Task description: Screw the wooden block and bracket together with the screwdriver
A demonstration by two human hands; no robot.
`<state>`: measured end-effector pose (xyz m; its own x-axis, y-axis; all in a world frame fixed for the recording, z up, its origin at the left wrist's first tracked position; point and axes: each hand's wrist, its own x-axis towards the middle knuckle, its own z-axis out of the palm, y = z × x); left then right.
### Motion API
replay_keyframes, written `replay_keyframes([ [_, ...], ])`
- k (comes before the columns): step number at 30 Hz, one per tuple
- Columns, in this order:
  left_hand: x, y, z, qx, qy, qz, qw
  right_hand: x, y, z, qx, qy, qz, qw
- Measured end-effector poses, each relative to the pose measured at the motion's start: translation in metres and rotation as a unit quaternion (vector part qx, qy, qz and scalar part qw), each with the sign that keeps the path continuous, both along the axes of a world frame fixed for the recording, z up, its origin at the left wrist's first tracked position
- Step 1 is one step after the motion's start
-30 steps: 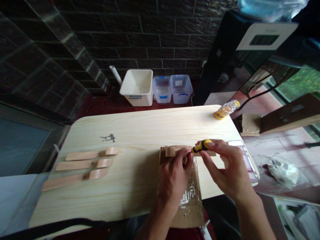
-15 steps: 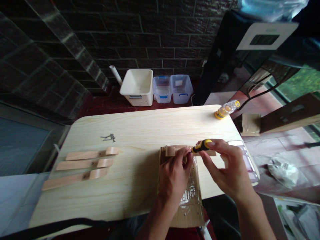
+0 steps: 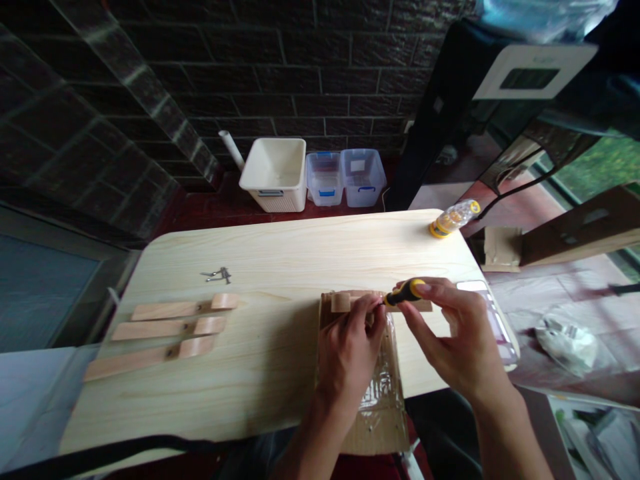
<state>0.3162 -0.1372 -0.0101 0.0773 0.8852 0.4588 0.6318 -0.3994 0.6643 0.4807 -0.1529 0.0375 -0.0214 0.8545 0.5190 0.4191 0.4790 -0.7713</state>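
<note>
My right hand (image 3: 453,320) grips the yellow and black handle of a screwdriver (image 3: 406,292), which slants down to the left. Its tip meets the fingertips of my left hand (image 3: 353,343). Those fingers are closed in a pinch over a wooden piece (image 3: 341,303) with a rounded block at its left end; what lies between them is too small to make out. The wooden piece rests across the far end of a cardboard box (image 3: 383,427) wrapped in clear tape. At the left, three similar wooden pieces (image 3: 150,329) lie side by side, with several screws (image 3: 220,274) beyond them.
A clear bottle with yellow ends (image 3: 454,219) lies near the far right corner of the table (image 3: 280,253). A phone (image 3: 493,320) is by the right edge. Behind the table stand a cream bin (image 3: 275,177) and two clear plastic boxes (image 3: 363,180).
</note>
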Motion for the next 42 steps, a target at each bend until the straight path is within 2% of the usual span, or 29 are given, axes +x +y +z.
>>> replay_keyframes([
  [8,-0.0009,-0.0009,-0.0011,-0.001,-0.002,-0.006,1.000,-0.0021,-0.0015,0.0036,-0.014,0.001,0.011,1.000],
  [30,-0.0001,-0.0012,-0.0005,0.006,-0.006,-0.003,1.000,-0.0020,0.0012,-0.0027,0.006,0.008,-0.004,1.000],
  [36,-0.0003,-0.0008,0.0003,-0.014,-0.014,-0.008,1.000,-0.0031,-0.0016,0.0009,-0.023,0.012,0.007,1.000],
  [42,0.0000,-0.0002,0.0030,0.004,-0.003,0.000,1.000,-0.0024,-0.0002,-0.0028,-0.009,0.008,0.007,1.000],
])
